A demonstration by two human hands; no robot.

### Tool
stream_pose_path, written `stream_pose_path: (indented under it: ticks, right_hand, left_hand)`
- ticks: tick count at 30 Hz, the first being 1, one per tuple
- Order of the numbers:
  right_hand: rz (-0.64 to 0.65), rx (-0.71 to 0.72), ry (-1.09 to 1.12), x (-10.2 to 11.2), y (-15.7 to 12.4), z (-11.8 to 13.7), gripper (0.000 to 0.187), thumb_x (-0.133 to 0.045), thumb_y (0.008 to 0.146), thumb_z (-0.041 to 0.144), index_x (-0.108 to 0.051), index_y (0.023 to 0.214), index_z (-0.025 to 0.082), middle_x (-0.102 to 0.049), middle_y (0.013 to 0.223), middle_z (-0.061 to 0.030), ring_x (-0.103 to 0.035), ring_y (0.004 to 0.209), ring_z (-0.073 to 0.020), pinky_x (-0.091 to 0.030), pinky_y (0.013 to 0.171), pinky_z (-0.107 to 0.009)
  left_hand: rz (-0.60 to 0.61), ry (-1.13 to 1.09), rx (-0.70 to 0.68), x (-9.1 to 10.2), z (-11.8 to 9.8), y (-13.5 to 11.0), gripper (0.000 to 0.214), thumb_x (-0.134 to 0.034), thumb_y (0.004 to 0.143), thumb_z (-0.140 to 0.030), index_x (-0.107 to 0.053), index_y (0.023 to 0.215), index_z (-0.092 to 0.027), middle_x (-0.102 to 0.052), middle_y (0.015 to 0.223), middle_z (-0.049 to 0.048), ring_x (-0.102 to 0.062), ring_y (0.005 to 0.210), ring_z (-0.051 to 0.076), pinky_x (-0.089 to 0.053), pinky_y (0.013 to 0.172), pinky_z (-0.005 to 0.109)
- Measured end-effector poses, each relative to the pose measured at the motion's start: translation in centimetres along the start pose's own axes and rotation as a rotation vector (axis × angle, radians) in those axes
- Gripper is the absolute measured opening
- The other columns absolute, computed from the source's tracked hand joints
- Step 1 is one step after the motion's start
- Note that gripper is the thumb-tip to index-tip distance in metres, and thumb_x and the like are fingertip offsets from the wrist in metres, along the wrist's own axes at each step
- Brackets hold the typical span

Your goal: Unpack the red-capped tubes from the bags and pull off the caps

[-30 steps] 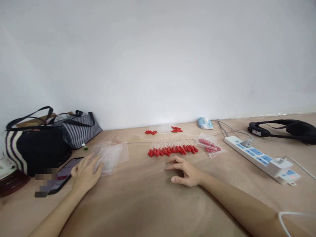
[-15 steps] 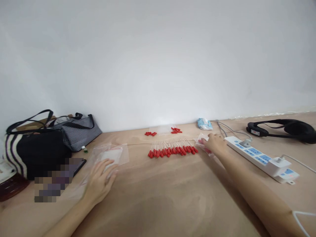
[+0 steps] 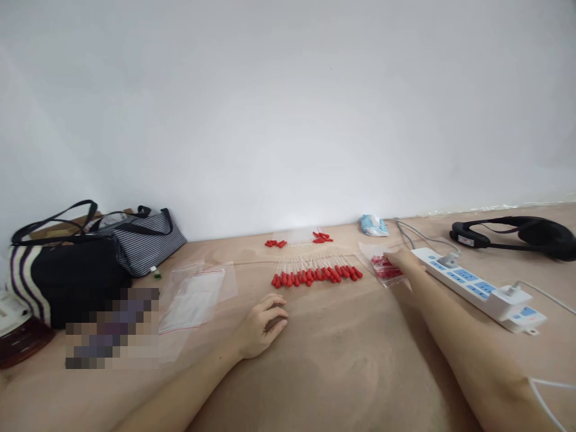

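Observation:
My left hand (image 3: pixel 263 327) is over the middle of the table, its fingers apart and loosely curved, holding nothing. Just beyond it lies a row of thin white sticks with red tips (image 3: pixel 315 275), red ends towards me. On the right, my right hand (image 3: pixel 402 261) is closed at the far right edge of a clear plastic bag (image 3: pixel 368 251) with small red pieces inside; its fingertips are partly hidden. To the left, flat clear zip bags (image 3: pixel 191 300) lie overlapping, one with something white in it.
Against the wall lie more white sticks and red pieces (image 3: pixel 321 237). A blue-and-white packet (image 3: pixel 373 225), a power strip (image 3: pixel 463 279) with cables and a black headset (image 3: pixel 513 237) are on the right. Bags (image 3: pixel 67 276), a small green bottle (image 3: pixel 155 274) and a jar (image 3: pixel 22 336) stand left.
My left hand has moved right, off the zip bags to the middle of the table. My right hand has shifted slightly right, and the bag of red pieces now shows more fully.

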State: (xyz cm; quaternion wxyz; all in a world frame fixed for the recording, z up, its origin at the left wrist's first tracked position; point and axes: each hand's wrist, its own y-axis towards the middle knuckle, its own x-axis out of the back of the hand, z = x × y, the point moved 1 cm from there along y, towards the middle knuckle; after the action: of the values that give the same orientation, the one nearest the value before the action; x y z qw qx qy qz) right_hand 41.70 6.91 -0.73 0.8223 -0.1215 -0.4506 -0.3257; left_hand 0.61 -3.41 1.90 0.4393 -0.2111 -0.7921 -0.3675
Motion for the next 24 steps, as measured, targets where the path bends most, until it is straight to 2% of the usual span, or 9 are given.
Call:
stream_pose_path:
  ticks: [4,8,10,12,14,17,19,21,24]
  right_hand:
    - [-0.080,-0.010,0.187,1.6,-0.9,0.7,0.030,-0.047,0.073,0.036,-0.059,0.086,0.013,-0.062,0.080,-0.0152,-0.058,0.082,-0.0283,-0.044,0.068,-0.039]
    - [-0.053,0.176,0.430,3.6,-2.4,3.1,0.040,-0.037,0.081,0.042,-0.048,0.106,0.013,-0.061,0.086,-0.0099,-0.059,0.078,-0.0188,-0.046,0.063,-0.029]
    - [0.072,0.317,0.542,3.9,-4.3,4.7,0.035,-0.049,0.075,0.045,-0.052,0.096,0.017,-0.061,0.075,-0.0030,-0.058,0.066,-0.0143,-0.046,0.057,-0.025]
    - [0.487,0.586,0.769,3.5,-7.2,6.5,0.035,-0.062,0.065,0.045,-0.053,0.085,0.017,-0.058,0.066,0.0006,-0.055,0.058,-0.0118,-0.045,0.054,-0.024]
    - [0.847,0.735,0.804,2.4,-10.7,8.2,0.035,-0.068,0.061,0.042,-0.052,0.078,0.016,-0.057,0.062,0.0026,-0.053,0.054,-0.0091,-0.042,0.052,-0.021]
    - [1.139,0.853,0.752,0.2,-15.1,10.0,0.034,-0.071,0.058,0.040,-0.053,0.073,0.015,-0.056,0.062,0.0036,-0.052,0.054,-0.0070,-0.041,0.054,-0.020]
    - [1.228,0.875,0.687,-1.3,-16.9,10.9,0.035,-0.071,0.058,0.040,-0.054,0.074,0.014,-0.056,0.062,0.0036,-0.052,0.055,-0.0074,-0.041,0.054,-0.020]
    - [1.234,0.889,0.604,-2.4,-18.0,11.5,0.034,-0.071,0.058,0.039,-0.055,0.074,0.014,-0.056,0.062,0.0037,-0.051,0.055,-0.0076,-0.041,0.053,-0.020]
    - [1.081,0.995,0.474,-3.1,-18.7,11.9,0.027,-0.069,0.063,0.036,-0.057,0.075,0.014,-0.056,0.064,0.0026,-0.051,0.058,-0.0090,-0.040,0.054,-0.021]
  left_hand:
    - [-0.014,-0.001,0.017,0.1,0.2,-0.4,0.017,-0.045,0.081,-0.021,-0.061,0.087,-0.019,-0.059,0.100,0.0073,-0.052,0.102,0.018,-0.041,0.091,0.035]
    - [-0.074,-0.013,0.071,0.3,0.1,-0.5,0.025,-0.047,0.080,-0.025,-0.054,0.103,-0.021,-0.058,0.107,0.0066,-0.050,0.107,0.019,-0.038,0.096,0.037]
    - [-0.135,-0.056,0.178,0.4,0.3,-0.4,0.030,-0.046,0.081,-0.028,-0.049,0.110,-0.022,-0.057,0.111,0.0063,-0.049,0.108,0.019,-0.039,0.095,0.037]
    - [-0.210,-0.143,0.298,0.4,0.8,-0.4,0.033,-0.043,0.082,-0.031,-0.044,0.114,-0.021,-0.057,0.110,0.0063,-0.051,0.106,0.018,-0.039,0.094,0.038]
    - [-0.289,-0.254,0.389,0.3,1.3,-0.3,0.033,-0.039,0.084,-0.034,-0.043,0.113,-0.019,-0.058,0.107,0.0071,-0.053,0.104,0.018,-0.040,0.092,0.037]
    - [-0.343,-0.362,0.438,0.2,1.9,-0.3,0.030,-0.038,0.084,-0.036,-0.048,0.106,-0.018,-0.060,0.103,0.0073,-0.055,0.100,0.019,-0.042,0.089,0.035]
    - [-0.323,-0.359,0.417,0.2,1.9,-0.3,0.027,-0.039,0.083,-0.036,-0.052,0.100,-0.018,-0.061,0.100,0.0058,-0.056,0.098,0.019,-0.043,0.088,0.034]
    - [-0.282,-0.321,0.355,0.2,1.5,-0.3,0.024,-0.040,0.084,-0.034,-0.056,0.093,-0.019,-0.062,0.098,0.0048,-0.055,0.098,0.019,-0.042,0.089,0.033]
    - [-0.185,-0.262,0.251,0.2,0.4,-0.4,0.024,-0.040,0.084,-0.030,-0.060,0.086,-0.019,-0.063,0.099,0.0053,-0.055,0.099,0.018,-0.041,0.090,0.033]
